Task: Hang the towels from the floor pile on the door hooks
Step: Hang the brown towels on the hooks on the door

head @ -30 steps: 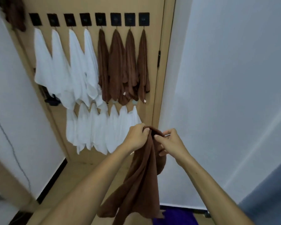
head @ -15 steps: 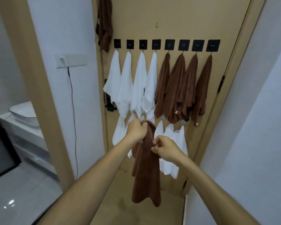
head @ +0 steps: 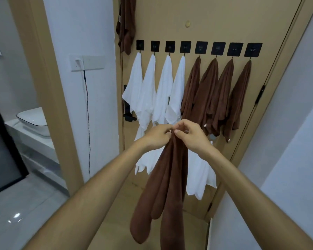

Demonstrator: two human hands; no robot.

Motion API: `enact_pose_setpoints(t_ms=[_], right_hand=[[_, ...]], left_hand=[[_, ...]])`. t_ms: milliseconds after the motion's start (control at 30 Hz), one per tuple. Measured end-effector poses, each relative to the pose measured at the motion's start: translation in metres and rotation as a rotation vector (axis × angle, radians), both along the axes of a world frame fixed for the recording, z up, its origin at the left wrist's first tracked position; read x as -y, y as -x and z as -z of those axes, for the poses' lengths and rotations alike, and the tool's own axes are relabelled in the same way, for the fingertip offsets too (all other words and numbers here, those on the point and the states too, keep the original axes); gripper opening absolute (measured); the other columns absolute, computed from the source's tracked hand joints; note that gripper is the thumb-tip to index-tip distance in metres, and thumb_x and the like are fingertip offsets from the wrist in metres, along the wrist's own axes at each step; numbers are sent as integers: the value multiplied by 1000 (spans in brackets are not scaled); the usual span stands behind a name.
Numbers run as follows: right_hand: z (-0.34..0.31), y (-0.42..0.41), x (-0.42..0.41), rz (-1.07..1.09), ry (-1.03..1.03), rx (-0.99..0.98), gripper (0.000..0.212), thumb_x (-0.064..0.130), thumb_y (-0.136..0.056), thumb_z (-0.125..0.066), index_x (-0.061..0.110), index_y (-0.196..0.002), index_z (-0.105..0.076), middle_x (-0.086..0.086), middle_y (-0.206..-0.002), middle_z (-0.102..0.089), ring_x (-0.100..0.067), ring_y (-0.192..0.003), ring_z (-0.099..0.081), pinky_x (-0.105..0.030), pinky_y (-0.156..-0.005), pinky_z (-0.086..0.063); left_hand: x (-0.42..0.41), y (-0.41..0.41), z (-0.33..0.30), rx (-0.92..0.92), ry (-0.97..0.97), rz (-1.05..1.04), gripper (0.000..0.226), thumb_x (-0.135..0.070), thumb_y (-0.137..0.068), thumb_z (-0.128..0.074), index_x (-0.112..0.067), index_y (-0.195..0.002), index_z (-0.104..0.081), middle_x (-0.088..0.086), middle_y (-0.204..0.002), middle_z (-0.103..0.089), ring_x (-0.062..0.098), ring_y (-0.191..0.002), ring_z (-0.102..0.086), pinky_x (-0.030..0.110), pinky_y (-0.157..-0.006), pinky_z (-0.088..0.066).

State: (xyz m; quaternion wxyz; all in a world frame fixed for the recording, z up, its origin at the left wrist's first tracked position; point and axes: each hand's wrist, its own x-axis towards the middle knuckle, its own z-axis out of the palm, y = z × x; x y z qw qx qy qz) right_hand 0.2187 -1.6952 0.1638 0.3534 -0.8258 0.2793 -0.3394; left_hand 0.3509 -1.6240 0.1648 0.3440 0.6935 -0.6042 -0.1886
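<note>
A brown towel [head: 167,186] hangs down in folds from both my hands in front of the wooden door [head: 215,20]. My left hand [head: 156,137] grips its top from the left. From the right, my right hand [head: 190,135] pinches the same top edge with thumb and fingers. A row of black hooks [head: 199,47] crosses the door; several white towels [head: 148,91] hang on the left ones and several brown towels [head: 222,92] on the right ones. More white towels [head: 201,170] hang in a lower row, partly hidden behind my hands.
Another brown towel [head: 126,24] hangs at the door's upper left. The black door handle [head: 127,105] sticks out left of the white towels. A wall socket with a cable [head: 87,105] is on the white wall. A washbasin [head: 34,121] sits at far left.
My view has swung left and up toward the door. My hands have risen with the brown towel, and my right hand has moved up beside my left at the towel's top.
</note>
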Motion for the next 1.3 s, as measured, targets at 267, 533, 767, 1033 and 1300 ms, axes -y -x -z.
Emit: enact_pose_setpoints(t_ms=[267,533,767,1033,1300], right_hand=[[-4,-2,21,-31,71,-261,28,4,-77,-63,31,-81,-63,15,-76,-62,-6,-69,-55,-26,-69,-46],[0,-22,49,3,99,-270,32,11,-74,-69,22,-62,-43,4,-62,-55,-11,-53,-48,-28,-54,-39],[9,-60,91,-115,-53,-200,28,1,-71,-62,27,-74,-52,7,-67,-52,-11,-59,-47,-29,-57,-40],[12,-130,165,12,348,-185,23,-3,-78,-55,17,-84,-66,10,-72,-38,-2,-66,-41,-24,-66,-33],[-8,-194,220,-215,139,-49,37,0,-85,-50,27,-91,-73,12,-73,-70,-9,-65,-64,-15,-60,-49]], left_hand=[[5,-26,-1,132,-29,55,10,-19,-94,-47,-22,-88,-55,0,-96,-59,11,-82,-51,19,-63,-37],[24,-43,-4,218,31,29,12,-15,-92,-50,-12,-101,-58,3,-106,-63,17,-93,-53,26,-77,-40],[58,-80,1,172,38,-44,4,-14,-89,-54,-17,-90,-53,4,-98,-63,17,-85,-54,24,-69,-43],[134,-117,-10,183,-65,-137,23,-2,-76,-51,-19,-66,-39,3,-78,-51,22,-70,-53,35,-60,-49],[172,-178,-31,-394,-171,-67,11,-11,-92,-46,-7,-83,-52,12,-73,-64,22,-62,-69,32,-59,-59]])
